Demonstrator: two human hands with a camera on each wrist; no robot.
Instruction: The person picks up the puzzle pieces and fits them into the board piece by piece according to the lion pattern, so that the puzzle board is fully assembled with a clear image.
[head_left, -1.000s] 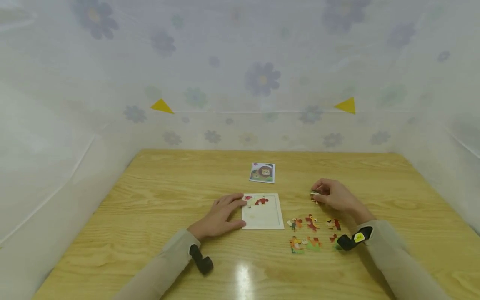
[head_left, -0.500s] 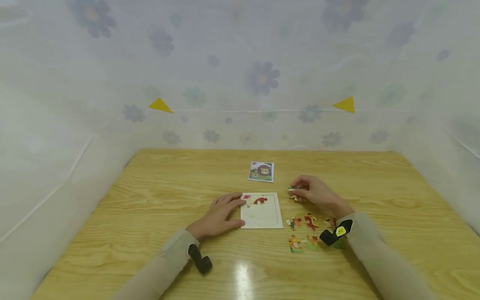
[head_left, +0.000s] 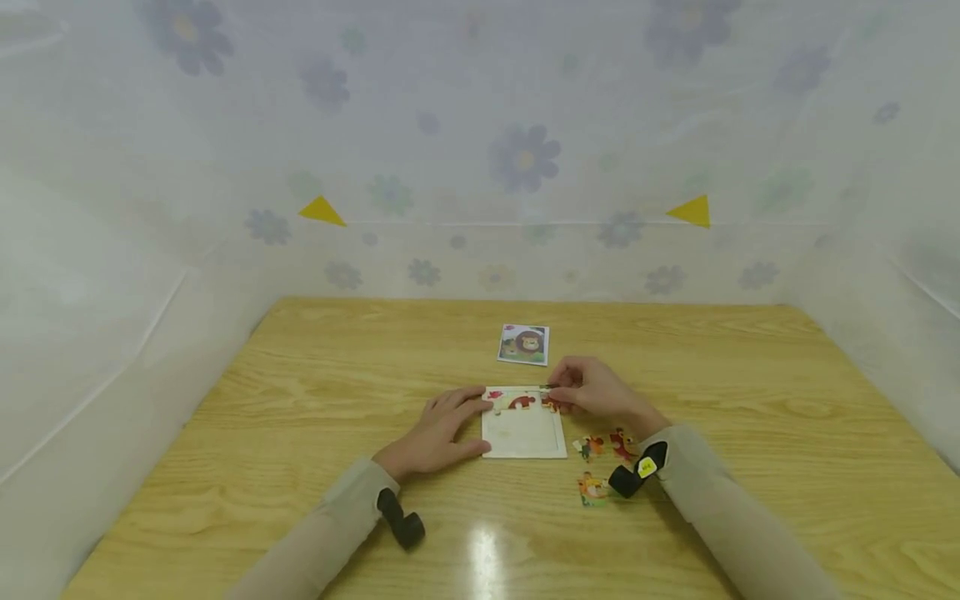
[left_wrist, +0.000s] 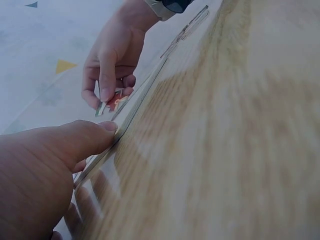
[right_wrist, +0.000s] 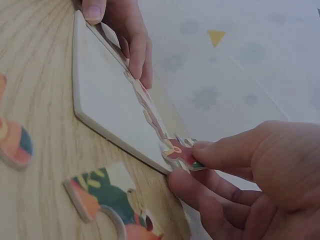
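Observation:
A white puzzle board (head_left: 525, 437) lies flat on the wooden table (head_left: 315, 392), with a couple of red pieces (head_left: 521, 402) seated along its far edge. My left hand (head_left: 459, 421) rests flat on the board's left edge, its thumb (left_wrist: 95, 137) against the rim. My right hand (head_left: 557, 398) pinches a small red and green puzzle piece (right_wrist: 178, 150) at the board's far right corner (right_wrist: 162, 165), thumb above and fingers below. In the left wrist view that piece (left_wrist: 116, 103) hangs just over the board edge (left_wrist: 142, 95).
Several loose pieces (head_left: 603, 446) lie right of the board, one more (head_left: 592, 488) nearer me. A lion picture card (head_left: 523, 344) lies beyond the board. Flowered white sheeting (head_left: 525, 158) walls in the table on three sides.
My right hand has carried the piece leftward from the right side of the table to the board's far right corner. The left hand has stayed on the board.

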